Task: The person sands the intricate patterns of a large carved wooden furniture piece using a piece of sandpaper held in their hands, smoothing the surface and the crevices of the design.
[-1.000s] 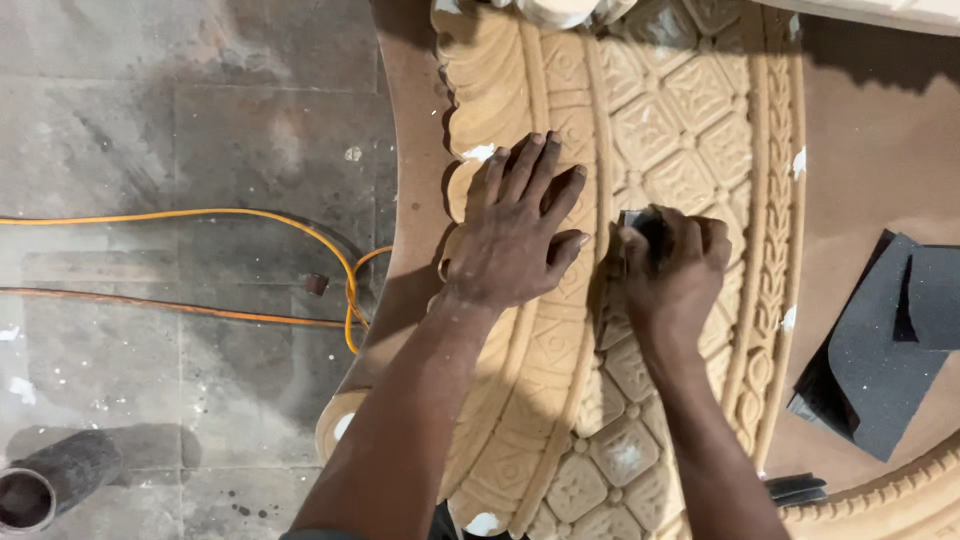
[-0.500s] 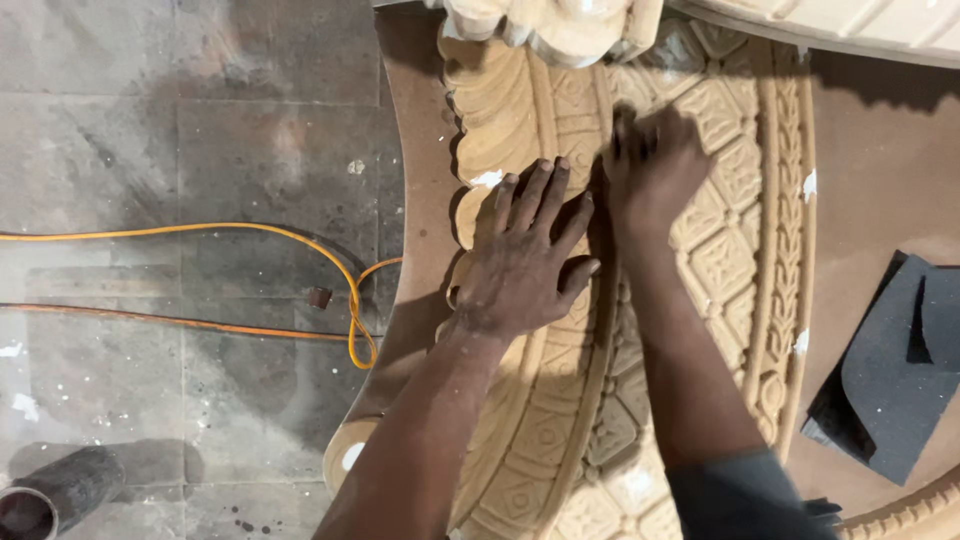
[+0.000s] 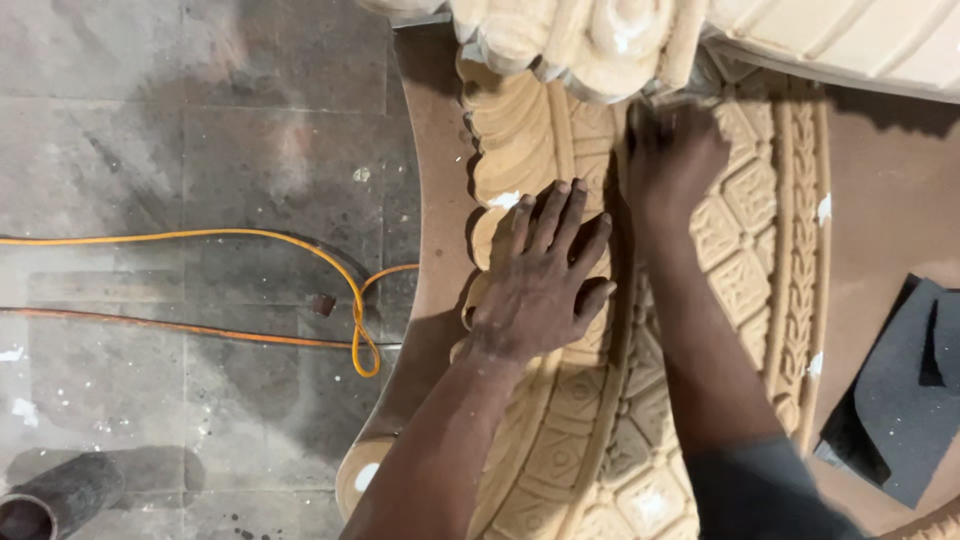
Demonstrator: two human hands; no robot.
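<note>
A long curved carved panel (image 3: pixel 740 270) of pale wood, with square rosettes and leaf borders, runs from top to bottom of the view. My left hand (image 3: pixel 545 280) lies flat on its left leaf border, fingers spread and pressing down. My right hand (image 3: pixel 675 150) is farther up the panel, just below a large carved scroll (image 3: pixel 590 40). It is blurred, with its fingers curled down onto the carving over a small dark pad that is mostly hidden beneath them.
The panel rests on a brown board (image 3: pixel 880 200). Dark grey foam pieces (image 3: pixel 900 400) lie at the right. On the grey stone floor at the left run a yellow cable (image 3: pixel 300 250) and an orange one (image 3: pixel 180 328). A dark pipe (image 3: pixel 55 495) lies at the bottom left.
My right hand has slid up the panel from beside my left hand to just under the scroll. My left hand has stayed flat on the border. The view has shifted up the panel.
</note>
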